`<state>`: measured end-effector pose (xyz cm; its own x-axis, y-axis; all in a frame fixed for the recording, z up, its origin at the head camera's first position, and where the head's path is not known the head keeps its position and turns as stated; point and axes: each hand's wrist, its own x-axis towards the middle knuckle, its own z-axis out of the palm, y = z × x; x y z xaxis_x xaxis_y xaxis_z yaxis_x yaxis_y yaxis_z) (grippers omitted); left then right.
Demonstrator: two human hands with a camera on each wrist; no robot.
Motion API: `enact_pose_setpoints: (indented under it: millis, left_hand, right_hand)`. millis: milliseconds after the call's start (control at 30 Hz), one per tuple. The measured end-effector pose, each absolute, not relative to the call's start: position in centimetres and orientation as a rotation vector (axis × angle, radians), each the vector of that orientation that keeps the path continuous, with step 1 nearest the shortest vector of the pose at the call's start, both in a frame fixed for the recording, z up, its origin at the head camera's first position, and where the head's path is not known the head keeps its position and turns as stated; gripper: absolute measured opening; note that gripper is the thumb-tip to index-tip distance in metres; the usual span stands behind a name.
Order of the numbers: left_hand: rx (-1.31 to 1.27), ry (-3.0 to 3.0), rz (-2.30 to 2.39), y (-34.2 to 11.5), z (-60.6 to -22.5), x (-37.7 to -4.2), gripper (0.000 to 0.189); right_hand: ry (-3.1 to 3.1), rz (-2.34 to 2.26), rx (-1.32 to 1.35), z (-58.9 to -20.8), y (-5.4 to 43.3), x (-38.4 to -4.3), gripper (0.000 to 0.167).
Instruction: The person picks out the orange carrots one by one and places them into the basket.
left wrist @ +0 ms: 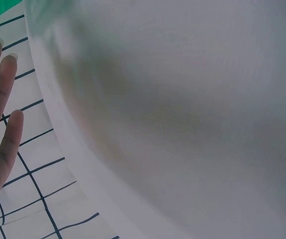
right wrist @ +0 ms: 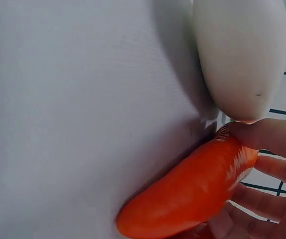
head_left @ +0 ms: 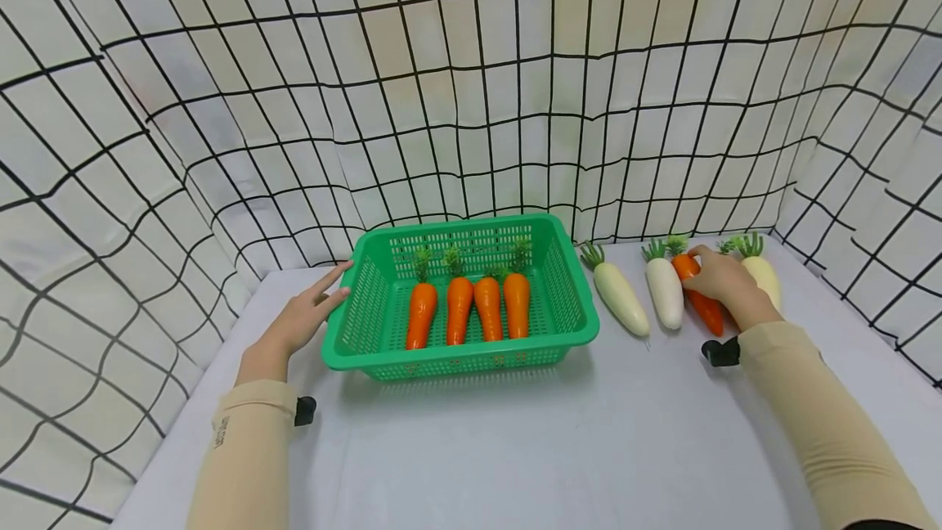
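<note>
My right hand (head_left: 724, 283) grips an orange carrot (head_left: 708, 313) near its leafy end, thumb on one side and fingers on the other. The carrot (right wrist: 177, 191) lies on the white cloth beside a white radish (right wrist: 242, 55), its tip pointing toward me. A sliver of another orange-red thing shows under my fingers, mostly hidden. On the left, my left hand (head_left: 302, 319) has its fingers extended, fingertips at the left rim of a green plastic basket (head_left: 459, 360). Several carrots (head_left: 459, 309) lie side by side in the basket, green tops to the back.
A pale radish (head_left: 621, 299) lies just right of the basket, with the white radish (head_left: 666, 293) beyond it. A yellowish radish (head_left: 763, 275) sits partly behind my right hand. White cloth walls with a black grid (head_left: 486, 88) close off the back and sides of the table.
</note>
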<state>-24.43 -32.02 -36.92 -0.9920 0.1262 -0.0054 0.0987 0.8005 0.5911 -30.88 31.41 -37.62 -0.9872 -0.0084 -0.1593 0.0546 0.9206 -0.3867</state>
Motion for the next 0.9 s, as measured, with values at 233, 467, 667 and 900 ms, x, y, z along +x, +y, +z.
enact_pose_setpoints:
  millis: [233, 467, 667, 900]
  left_hand:
    - [0.179, 2.939, 0.959, -32.0, -36.9, -24.5, 0.068]
    - [0.178, 2.933, 0.962, -32.0, -37.0, -24.5, 0.068]
    - [0.174, 2.931, 0.965, -32.0, -36.9, -24.4, 0.067]
    - [0.177, 2.930, 0.969, -32.0, -36.7, -24.4, 0.068]
  right_hand:
    - [2.935, -0.653, 0.055, -37.5, 31.3, -30.4, 0.064]
    - [2.942, -0.814, 0.069, -36.3, 31.8, -29.9, 0.068]
    - [2.943, -0.963, 0.050, -35.5, 32.6, -29.5, 0.075]
    - [2.858, -1.231, 0.007, -34.6, 32.8, -29.0, 0.080]
